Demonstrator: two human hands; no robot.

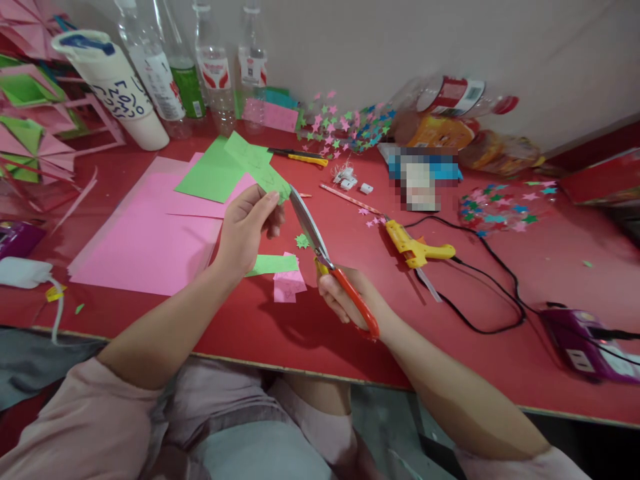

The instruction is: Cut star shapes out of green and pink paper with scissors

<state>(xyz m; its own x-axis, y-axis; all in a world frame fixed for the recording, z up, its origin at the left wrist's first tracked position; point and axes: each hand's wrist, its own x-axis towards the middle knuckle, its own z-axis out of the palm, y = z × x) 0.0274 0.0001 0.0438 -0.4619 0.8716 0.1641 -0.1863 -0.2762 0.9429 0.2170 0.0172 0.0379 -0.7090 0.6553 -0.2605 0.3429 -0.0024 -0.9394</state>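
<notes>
One green strip (267,170) is pinched by the left hand (245,227), extending from its fingertips toward eleven o'clock. One pair of scissors (320,250) is gripped in the right hand (369,290), tips at the strip. One glue gun (409,248) is seen at that hand's two o'clock. Four upright bottles (213,73) are stood toward the surface's (500,387) eleven o'clock, contents indistinct.

1 head-worn camera looks forward and down from above the person's pink-and-grey clothed lap (220,407); the flat red tabletop (235,333) spreads across the middle of its view, reaching a plain grey wall (340,47) along the top; the bare left hand (246,223) and bare right hand (350,297) sit near the lens, around the centre.
</notes>
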